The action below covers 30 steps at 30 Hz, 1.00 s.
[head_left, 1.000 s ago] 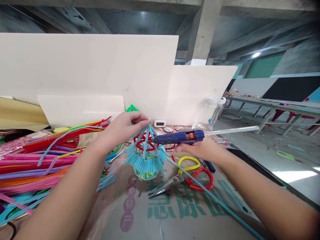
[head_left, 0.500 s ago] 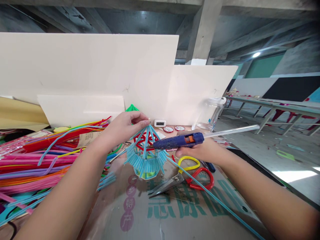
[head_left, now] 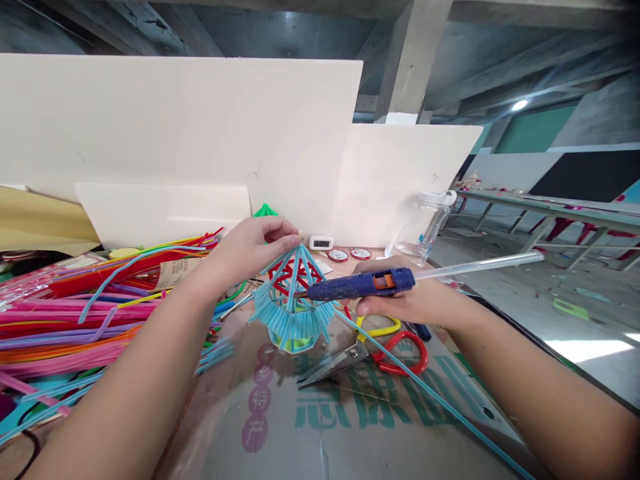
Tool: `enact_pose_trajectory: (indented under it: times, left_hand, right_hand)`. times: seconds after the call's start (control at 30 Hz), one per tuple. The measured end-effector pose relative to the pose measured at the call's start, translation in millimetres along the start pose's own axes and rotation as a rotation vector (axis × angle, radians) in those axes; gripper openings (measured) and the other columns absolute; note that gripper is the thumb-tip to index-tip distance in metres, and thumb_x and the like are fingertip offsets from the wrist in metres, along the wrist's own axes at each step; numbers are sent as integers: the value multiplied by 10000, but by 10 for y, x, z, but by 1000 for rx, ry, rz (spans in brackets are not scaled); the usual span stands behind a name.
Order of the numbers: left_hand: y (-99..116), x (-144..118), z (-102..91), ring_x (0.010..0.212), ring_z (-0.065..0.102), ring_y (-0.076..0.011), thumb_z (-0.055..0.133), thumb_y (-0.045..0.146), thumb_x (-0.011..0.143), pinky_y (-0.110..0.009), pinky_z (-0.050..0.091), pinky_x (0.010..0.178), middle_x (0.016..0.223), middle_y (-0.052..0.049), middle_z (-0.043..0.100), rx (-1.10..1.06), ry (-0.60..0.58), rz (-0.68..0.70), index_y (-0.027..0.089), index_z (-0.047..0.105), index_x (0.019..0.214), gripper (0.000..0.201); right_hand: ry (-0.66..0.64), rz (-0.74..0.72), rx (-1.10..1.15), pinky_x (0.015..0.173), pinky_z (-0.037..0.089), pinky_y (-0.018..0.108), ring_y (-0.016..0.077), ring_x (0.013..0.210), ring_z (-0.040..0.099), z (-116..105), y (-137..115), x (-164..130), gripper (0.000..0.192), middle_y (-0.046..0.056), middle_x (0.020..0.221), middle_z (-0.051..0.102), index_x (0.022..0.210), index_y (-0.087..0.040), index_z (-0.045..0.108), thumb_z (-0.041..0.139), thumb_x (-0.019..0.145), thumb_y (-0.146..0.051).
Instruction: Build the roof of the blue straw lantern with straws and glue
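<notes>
My left hand (head_left: 265,247) pinches the peaked top of a small pavilion model (head_left: 293,323), built from light blue pipe cleaners with a red lattice under the peak and a pale green base. In my right hand (head_left: 393,303) is a blue hot glue gun (head_left: 360,285), held level with its nozzle pointing left at the model's upper part. A clear glue stick (head_left: 480,264) juts from its back end. Whether the nozzle touches the model I cannot tell. Below the gun lie scissors (head_left: 350,353) with one yellow and one red handle. A long blue pipe cleaner (head_left: 440,395) runs from the model toward the lower right.
Bundles of coloured pipe cleaners (head_left: 70,327) cover the left side. White boards (head_left: 175,127) stand behind. At the back are a small digital clock (head_left: 321,243), two round tins (head_left: 338,255), a clear plastic jug (head_left: 420,227) and a green peaked piece (head_left: 265,211).
The camera view has shifted slightly. The glue gun sits a little farther right, with more glue stick showing behind it. My left hand keeps its pinch on the model's top.
</notes>
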<state>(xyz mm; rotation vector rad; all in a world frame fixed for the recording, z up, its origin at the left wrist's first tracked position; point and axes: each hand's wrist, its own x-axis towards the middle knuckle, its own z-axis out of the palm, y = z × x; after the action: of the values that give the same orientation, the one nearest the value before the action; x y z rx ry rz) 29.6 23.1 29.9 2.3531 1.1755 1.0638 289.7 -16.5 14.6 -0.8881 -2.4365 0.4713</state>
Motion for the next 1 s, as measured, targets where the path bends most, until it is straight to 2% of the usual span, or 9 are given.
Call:
enact_pose_trajectory:
  times: [0.17, 0.33, 0.47, 0.63, 0.83, 1.0]
  left_hand:
    - [-3, -3, 0, 589, 514, -112, 545, 436, 856, -232, 407, 576, 704, 4, 634, -18, -11, -16, 183, 683, 911, 294]
    - [15, -6, -3, 588, 504, -109, 550, 417, 857, -231, 400, 577, 688, 10, 617, -24, -14, -13, 179, 678, 895, 273]
    - [40, -8, -9, 575, 487, -101, 554, 390, 857, -229, 391, 571, 688, 15, 608, -16, -11, -18, 175, 672, 873, 246]
    - [51, -6, -6, 573, 484, -101, 559, 382, 854, -231, 385, 569, 669, 18, 598, -20, -12, -25, 173, 668, 868, 236]
    - [43, -10, -8, 564, 478, -95, 555, 374, 857, -225, 384, 562, 652, 20, 586, -8, -13, -15, 169, 669, 869, 235]
    - [41, -17, -6, 566, 484, -103, 547, 376, 855, -223, 381, 552, 631, 17, 580, -5, -13, -8, 164, 671, 872, 246]
  right_hand:
    - [20, -2, -29, 552, 422, 231, 125, 622, 559, 4, 29, -5, 313, 20, 730, 663, 841, -152, 668, 668, 800, -462]
    - [50, -20, -81, 536, 406, 226, 109, 587, 522, 16, 47, 1, 314, 2, 694, 629, 836, -156, 662, 677, 792, -466]
    - [24, -32, -2, 560, 437, 220, 116, 627, 565, 23, 35, 5, 296, 0, 734, 659, 908, -168, 662, 675, 800, -443]
    - [24, -21, -4, 566, 437, 222, 116, 634, 568, 4, 23, 3, 302, 0, 741, 661, 876, -164, 664, 689, 784, -450]
    - [53, -77, -57, 626, 439, 238, 130, 696, 586, -13, 43, 12, 296, 17, 789, 677, 875, -166, 677, 701, 780, -446]
    - [60, -89, -38, 649, 449, 247, 148, 745, 602, -15, 34, 21, 323, 40, 862, 686, 922, -158, 673, 711, 774, -443]
